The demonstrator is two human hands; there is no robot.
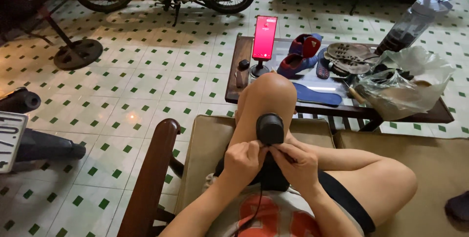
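I sit on a cushioned wooden bench with one knee (267, 90) raised. My left hand (243, 159) and my right hand (297, 163) meet at a black shoe (270, 129) propped against that leg, toe pointing up. Both hands pinch at its rear edge, fingers closed on it. A thin dark thread or cord (258, 203) hangs down from between the hands over my white and orange shirt.
A low dark table (234, 71) ahead holds a phone on a stand (264, 37) with a red screen, blue and red shoes (300, 54), a blue insole (317, 95), soles, plastic bags (405, 85) and a bottle (413, 22). Motorbikes stand at the back on the tiled floor.
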